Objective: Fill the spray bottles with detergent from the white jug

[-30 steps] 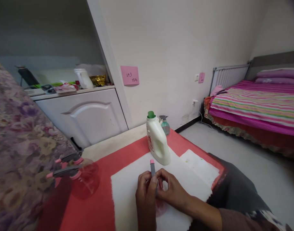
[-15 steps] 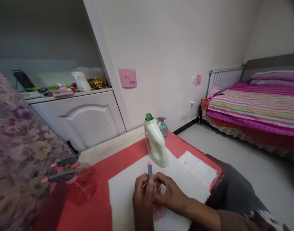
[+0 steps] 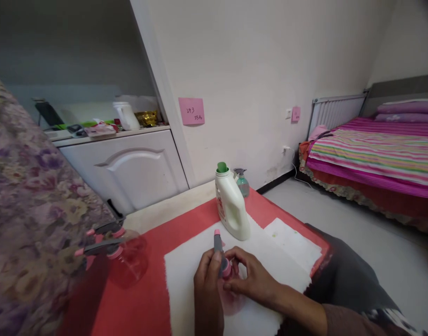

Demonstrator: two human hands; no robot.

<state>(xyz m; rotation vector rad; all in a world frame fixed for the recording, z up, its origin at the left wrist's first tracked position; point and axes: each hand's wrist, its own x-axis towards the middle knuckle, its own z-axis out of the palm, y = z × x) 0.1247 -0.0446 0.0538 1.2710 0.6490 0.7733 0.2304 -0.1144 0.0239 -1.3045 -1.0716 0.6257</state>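
On the white cloth (image 3: 185, 289), a clear pinkish spray bottle (image 3: 232, 303) stands in front of me, partly covered by my fingers. My left hand (image 3: 207, 273) grips its grey trigger head with the pink nozzle tip (image 3: 217, 232). Curled about the pink collar (image 3: 227, 269), the thumb and fingers of my right hand (image 3: 250, 275) hold the bottle from the right. Just behind stands a pale green detergent jug (image 3: 233, 205), uncapped, with a green piece in its mouth.
Two similar spray bottles (image 3: 128, 268) stand on the red table cover (image 3: 150, 298) at left. A teal pump bottle (image 3: 242, 184) is behind the jug. A folded white cloth (image 3: 294, 242) lies at right. Farther off are a cabinet (image 3: 136, 172) and a bed (image 3: 371, 158).
The whole view has shifted slightly, moving the scene rightward. The spray head leans a little more to the left, and the pink collar shows more between my hands.
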